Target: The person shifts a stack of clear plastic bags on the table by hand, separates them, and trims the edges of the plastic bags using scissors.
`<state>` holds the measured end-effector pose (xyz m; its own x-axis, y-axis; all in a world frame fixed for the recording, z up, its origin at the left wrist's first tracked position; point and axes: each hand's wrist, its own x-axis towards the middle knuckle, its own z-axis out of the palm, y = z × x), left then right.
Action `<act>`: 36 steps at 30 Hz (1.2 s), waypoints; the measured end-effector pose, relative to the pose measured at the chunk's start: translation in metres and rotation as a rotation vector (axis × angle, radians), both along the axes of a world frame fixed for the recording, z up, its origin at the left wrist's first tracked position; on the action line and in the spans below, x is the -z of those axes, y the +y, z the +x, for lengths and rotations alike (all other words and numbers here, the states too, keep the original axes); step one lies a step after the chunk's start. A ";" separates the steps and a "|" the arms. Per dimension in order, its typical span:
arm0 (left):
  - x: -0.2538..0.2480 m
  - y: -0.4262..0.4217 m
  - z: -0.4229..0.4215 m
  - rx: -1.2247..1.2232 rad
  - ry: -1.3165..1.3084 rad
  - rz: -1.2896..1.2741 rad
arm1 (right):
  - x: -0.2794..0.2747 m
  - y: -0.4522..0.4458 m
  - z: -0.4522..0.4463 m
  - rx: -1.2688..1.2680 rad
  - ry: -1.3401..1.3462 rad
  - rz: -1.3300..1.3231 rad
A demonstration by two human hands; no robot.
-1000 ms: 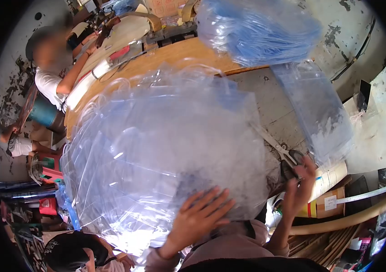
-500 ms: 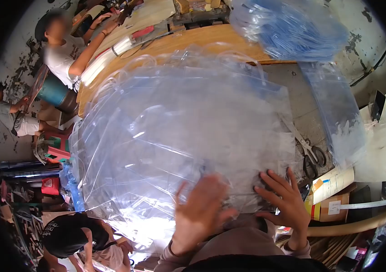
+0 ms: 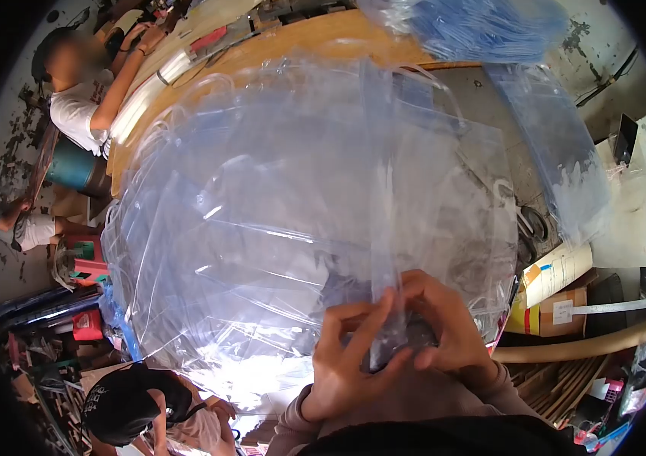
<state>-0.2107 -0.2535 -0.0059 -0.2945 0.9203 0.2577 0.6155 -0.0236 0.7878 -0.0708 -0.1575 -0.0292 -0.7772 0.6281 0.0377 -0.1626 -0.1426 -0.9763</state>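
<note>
A large pile of clear plastic bags with tube handles [image 3: 209, 175] spreads over the work surface before me. My left hand [image 3: 349, 353] and my right hand [image 3: 444, 323] meet at the near edge of the pile. Their fingertips pinch the near end of a clear plastic bag [image 3: 380, 197], whose narrow raised fold runs away from me across the pile. Thumbs and fingers are curled on both sides of this fold. Dark-handled scissors [image 3: 533, 226] lie to the right, their blades partly hidden under plastic.
A bluish plastic heap [image 3: 482, 30] lies beyond the wooden table [image 3: 292, 53]. On the right are a plastic sheet [image 3: 558, 167], a phone [image 3: 625, 139] and a cardboard box [image 3: 558, 313]. One person [image 3: 83, 99] works at far left, another [image 3: 121, 406] at lower left.
My hands have gone from lying spread and apart over the plastic to pinching a bag together. A raised fold now crosses the pile, and plastic covers the scissor blades. The view has shifted.
</note>
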 end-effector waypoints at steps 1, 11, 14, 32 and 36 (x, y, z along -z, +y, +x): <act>0.003 0.001 0.000 0.048 -0.085 0.004 | 0.003 0.001 0.000 -0.003 0.001 -0.008; 0.018 0.014 0.013 0.003 -0.233 -0.010 | 0.029 0.015 0.009 -0.112 0.205 -0.356; 0.019 0.016 0.015 -0.018 -0.205 0.007 | 0.030 0.023 0.010 -0.159 0.193 -0.318; 0.049 0.008 0.019 0.000 -0.172 0.272 | 0.030 0.019 0.004 -0.036 0.179 -0.356; 0.049 0.010 0.020 0.000 -0.187 0.289 | 0.024 0.019 0.005 -0.013 0.139 -0.366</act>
<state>-0.1907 -0.2439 -0.0553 -0.3614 0.8169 0.4495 0.4608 -0.2626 0.8477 -0.0659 -0.1388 -0.0530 -0.7882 0.6100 -0.0816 -0.2858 -0.4802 -0.8293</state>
